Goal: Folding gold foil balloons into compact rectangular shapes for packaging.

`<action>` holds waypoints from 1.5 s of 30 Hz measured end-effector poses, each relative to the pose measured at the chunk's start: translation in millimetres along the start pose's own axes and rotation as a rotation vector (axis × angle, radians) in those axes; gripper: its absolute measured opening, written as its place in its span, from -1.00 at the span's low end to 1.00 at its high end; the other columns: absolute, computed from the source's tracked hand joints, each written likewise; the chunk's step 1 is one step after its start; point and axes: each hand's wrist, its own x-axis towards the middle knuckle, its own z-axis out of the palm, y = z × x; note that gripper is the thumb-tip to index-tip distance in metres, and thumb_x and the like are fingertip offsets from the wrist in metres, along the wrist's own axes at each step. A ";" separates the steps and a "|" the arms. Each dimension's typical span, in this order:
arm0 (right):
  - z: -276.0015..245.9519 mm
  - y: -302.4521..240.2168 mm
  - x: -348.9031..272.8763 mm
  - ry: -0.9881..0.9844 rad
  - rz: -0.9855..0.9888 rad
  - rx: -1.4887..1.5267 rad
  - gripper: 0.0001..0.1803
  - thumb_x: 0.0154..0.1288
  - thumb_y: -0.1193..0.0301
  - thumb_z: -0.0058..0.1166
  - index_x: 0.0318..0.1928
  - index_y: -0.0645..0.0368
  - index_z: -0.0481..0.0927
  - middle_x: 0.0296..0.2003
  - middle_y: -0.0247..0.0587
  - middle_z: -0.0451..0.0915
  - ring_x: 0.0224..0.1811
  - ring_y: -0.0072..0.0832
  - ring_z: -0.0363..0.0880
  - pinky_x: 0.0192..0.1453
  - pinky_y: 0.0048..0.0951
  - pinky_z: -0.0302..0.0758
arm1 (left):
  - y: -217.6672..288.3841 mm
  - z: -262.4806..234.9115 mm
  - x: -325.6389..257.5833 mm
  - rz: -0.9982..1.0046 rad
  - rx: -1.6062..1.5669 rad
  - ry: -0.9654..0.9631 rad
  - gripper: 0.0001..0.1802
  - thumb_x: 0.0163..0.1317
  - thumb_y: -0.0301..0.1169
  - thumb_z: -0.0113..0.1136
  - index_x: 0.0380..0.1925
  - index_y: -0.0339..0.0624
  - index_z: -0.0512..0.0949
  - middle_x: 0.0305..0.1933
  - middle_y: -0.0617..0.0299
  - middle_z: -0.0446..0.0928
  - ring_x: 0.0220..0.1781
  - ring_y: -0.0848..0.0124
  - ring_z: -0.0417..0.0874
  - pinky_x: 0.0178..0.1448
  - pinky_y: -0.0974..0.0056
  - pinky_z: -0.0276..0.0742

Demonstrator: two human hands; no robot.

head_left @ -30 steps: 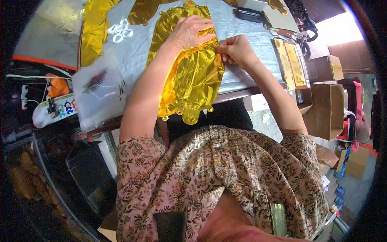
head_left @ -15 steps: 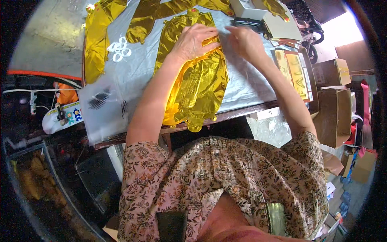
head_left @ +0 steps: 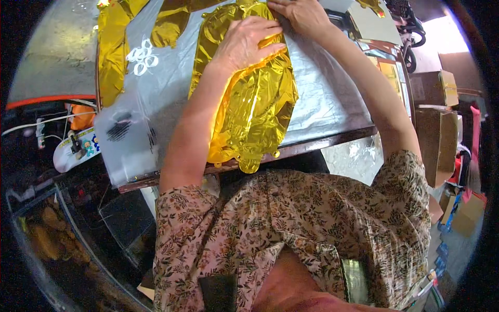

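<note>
- The flat gold foil balloon lies upper centre on the grey table, its lower end over the near edge.
- The left hand, spread flat, presses it.
- The right hand has slid from the balloon's right edge to its top end, fingers curled there; whether it pinches the foil I cannot tell.

The left hand lies flat on the gold foil balloon and hides the foil beneath its palm. The right hand is cut by the top edge, so its fingertips cannot be seen. 2 more gold foil pieces run out of view at the top. The worktop is covered at its near edge by the balloon's overhang.
</note>
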 end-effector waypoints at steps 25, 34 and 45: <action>-56.9 -69.9 -159.8 -0.110 -0.151 0.136 -0.40 0.49 0.30 0.04 0.51 -0.18 0.40 0.53 -0.48 0.34 0.67 -0.38 0.07 0.76 0.03 -0.19 | 11.1 -15.2 8.7 0.080 -0.117 -0.009 -0.66 0.38 -0.24 0.23 0.01 -0.19 0.74 0.19 0.06 0.69 0.23 0.05 0.65 0.27 0.00 0.55; -78.6 -65.0 -165.1 -0.063 -0.188 0.732 -0.41 0.18 0.63 0.17 0.25 -0.03 0.67 0.32 -0.22 0.60 0.46 -0.17 0.47 0.59 -0.03 0.30 | -4.7 -8.0 4.5 0.171 -0.028 0.020 -0.65 0.41 -0.19 0.22 0.06 -0.12 0.71 0.14 0.16 0.71 0.18 0.11 0.69 0.25 0.07 0.62; -1.0 -60.2 -80.7 0.277 -0.100 0.625 -0.65 0.21 0.58 0.20 0.04 0.25 0.65 -0.01 -0.04 0.65 0.04 -0.04 0.61 0.16 -0.17 0.59 | -7.3 -7.9 9.3 0.073 0.004 -0.060 -0.71 0.43 -0.26 0.16 0.05 0.06 0.74 0.22 0.30 0.68 0.23 0.19 0.66 0.22 0.06 0.60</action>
